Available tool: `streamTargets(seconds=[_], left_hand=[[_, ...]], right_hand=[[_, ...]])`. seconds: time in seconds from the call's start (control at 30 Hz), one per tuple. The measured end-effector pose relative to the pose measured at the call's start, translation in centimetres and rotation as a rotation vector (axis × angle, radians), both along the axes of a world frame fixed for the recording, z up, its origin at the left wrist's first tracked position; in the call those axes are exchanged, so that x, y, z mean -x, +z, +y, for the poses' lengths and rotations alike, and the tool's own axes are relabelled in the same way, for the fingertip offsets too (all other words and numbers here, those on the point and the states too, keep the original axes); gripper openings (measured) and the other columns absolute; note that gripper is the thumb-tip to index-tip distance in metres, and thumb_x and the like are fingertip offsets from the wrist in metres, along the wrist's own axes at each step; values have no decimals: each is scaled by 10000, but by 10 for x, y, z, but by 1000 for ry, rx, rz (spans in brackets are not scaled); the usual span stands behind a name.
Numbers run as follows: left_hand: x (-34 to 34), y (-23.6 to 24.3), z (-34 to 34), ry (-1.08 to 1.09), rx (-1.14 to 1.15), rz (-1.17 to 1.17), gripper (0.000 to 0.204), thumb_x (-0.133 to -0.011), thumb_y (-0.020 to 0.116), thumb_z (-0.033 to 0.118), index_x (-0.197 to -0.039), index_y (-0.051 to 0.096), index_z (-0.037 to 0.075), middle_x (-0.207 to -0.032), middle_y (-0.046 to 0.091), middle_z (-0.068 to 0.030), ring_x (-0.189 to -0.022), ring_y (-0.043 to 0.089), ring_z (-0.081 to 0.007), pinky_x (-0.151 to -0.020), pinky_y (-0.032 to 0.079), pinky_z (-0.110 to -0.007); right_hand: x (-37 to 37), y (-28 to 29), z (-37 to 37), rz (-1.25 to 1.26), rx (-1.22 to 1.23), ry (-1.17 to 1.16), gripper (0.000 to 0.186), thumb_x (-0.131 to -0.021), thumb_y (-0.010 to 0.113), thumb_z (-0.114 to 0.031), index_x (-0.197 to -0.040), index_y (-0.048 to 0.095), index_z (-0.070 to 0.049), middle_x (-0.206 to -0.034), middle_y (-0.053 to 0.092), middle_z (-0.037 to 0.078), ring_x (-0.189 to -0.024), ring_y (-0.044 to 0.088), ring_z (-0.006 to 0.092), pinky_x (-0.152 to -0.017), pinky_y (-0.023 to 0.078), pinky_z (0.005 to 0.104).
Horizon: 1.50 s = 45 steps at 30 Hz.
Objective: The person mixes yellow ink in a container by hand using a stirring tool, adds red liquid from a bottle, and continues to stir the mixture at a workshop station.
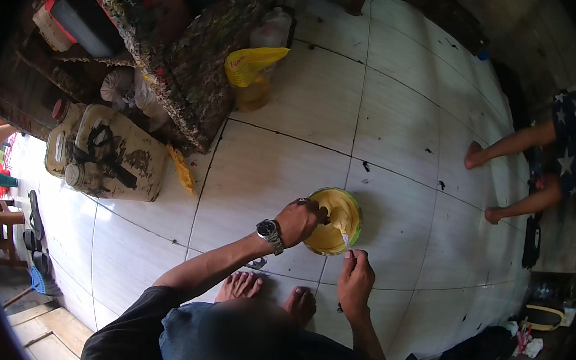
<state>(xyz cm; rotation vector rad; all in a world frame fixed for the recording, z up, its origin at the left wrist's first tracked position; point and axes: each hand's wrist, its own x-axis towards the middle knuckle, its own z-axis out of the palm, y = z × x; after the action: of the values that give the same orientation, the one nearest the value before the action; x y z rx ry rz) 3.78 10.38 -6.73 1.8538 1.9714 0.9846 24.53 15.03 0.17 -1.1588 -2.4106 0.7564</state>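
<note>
A round tub [359, 216] with a green-and-yellow rim stands on the tiled floor in front of my feet. Inside it is thick, creamy yellow paste [320, 240]. My right hand [356, 280], at the near right of the tub, is closed on the end of a thin, pale-handled tool [346, 240]; its far part is coated with paste. Over the tub's left side, my left hand [301, 222] is closed, with a metal wristwatch [269, 235] on the wrist. A small dark piece shows at its fingers, but what it is I cannot make out.
Two dirty jerrycans [127, 157] stand at the left beside a paint-crusted wooden stand [196, 98]. A yellow plastic bag [253, 65] sits by the stand. Another person's bare legs [526, 205] extend from the right. Sandals [36, 218] lie at the left; dark scraps dot the tiles.
</note>
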Motion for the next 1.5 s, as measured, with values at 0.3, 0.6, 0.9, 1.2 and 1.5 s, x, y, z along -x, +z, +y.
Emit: streamTargets(seconds=[0.3, 0.6, 0.9, 1.2, 1.5], left_hand=[[-9, -12, 9, 103, 2, -128, 184, -824, 691, 204, -742, 650, 45, -743, 629, -110, -642, 635, -307, -572, 517, -400], [-8, 5, 12, 211, 203, -380, 297, -763, 762, 316, -668, 674, 49, -620, 659, -95, -567, 657, -269, -549, 523, -360], [8, -4, -7, 169, 98, -407, 266, -842, 711, 320, -688, 716, 103, -651, 657, -56, -582, 643, -224, -557, 511, -332], [95, 23, -118, 750, -130, -215, 61, -795, 670, 45, -817, 664, 102, -803, 638, -110, -754, 628, -272, -644, 491, -390], [178, -64, -167, 1147, 15, 552, 158, -828, 574, 101, -976, 628, 86, -853, 639, -141, -772, 619, -331, -665, 473, -472]], right_hand=[[-12, -22, -1, -91, -232, 48, 122, -945, 564, -111, -932, 591, 7, -800, 639, 170, -704, 625, 366, -625, 490, 436], [-21, -24, 0, -84, -361, 128, 106, -899, 620, -118, -946, 582, -31, -788, 610, 118, -684, 606, 317, -599, 478, 424], [-15, -39, 4, -187, -333, 101, 96, -906, 604, -95, -954, 598, -13, -834, 638, 155, -750, 619, 354, -668, 480, 443], [-24, -33, 8, -166, -225, -11, 138, -984, 508, -142, -985, 546, -9, -856, 620, 204, -783, 608, 419, -662, 457, 491], [-8, -25, 7, -155, -221, 23, 164, -997, 488, -159, -973, 541, -6, -858, 619, 209, -794, 604, 428, -667, 453, 488]])
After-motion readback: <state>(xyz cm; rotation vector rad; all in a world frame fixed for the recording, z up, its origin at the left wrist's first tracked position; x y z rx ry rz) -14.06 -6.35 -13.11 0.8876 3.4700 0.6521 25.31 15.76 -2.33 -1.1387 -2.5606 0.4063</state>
